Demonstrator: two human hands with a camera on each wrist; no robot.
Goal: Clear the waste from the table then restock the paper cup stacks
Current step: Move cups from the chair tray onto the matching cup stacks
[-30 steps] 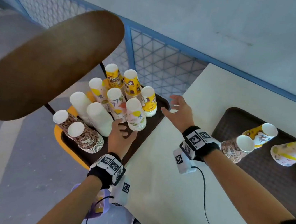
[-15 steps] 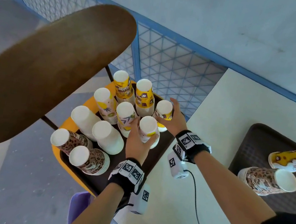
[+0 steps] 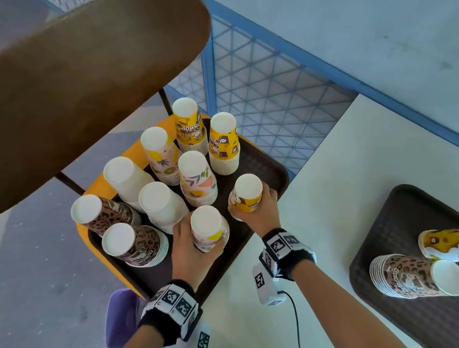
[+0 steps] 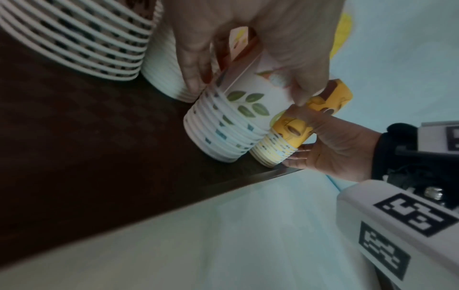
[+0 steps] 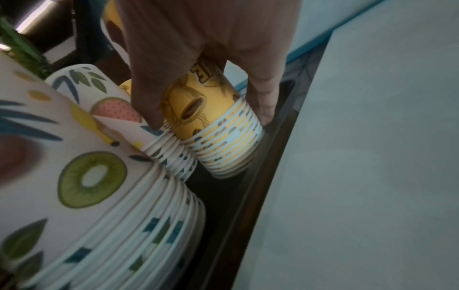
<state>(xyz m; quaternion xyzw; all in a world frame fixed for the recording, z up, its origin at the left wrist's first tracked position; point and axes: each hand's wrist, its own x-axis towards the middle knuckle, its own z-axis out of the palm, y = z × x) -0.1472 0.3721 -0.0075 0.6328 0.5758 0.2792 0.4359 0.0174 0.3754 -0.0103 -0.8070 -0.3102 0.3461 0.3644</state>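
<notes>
Several upside-down stacks of paper cups stand on a dark brown tray left of the white table. My left hand grips a fruit-patterned stack near the tray's front; in the left wrist view the fingers curl round that stack. My right hand grips a yellow coffee-print stack by the tray's right rim. The right wrist view shows its thumb and fingers wrapped round this yellow stack, which stands on the tray.
A second dark tray on the table at right holds several cup stacks lying on their sides, one leopard-print. A brown chair back looms at upper left. A blue mesh fence runs behind. A purple object lies below.
My right hand came left from the table's edge onto the yellow stack and closed round it. The left hand moved from the tray's front onto the fruit-patterned stack and gripped it.
</notes>
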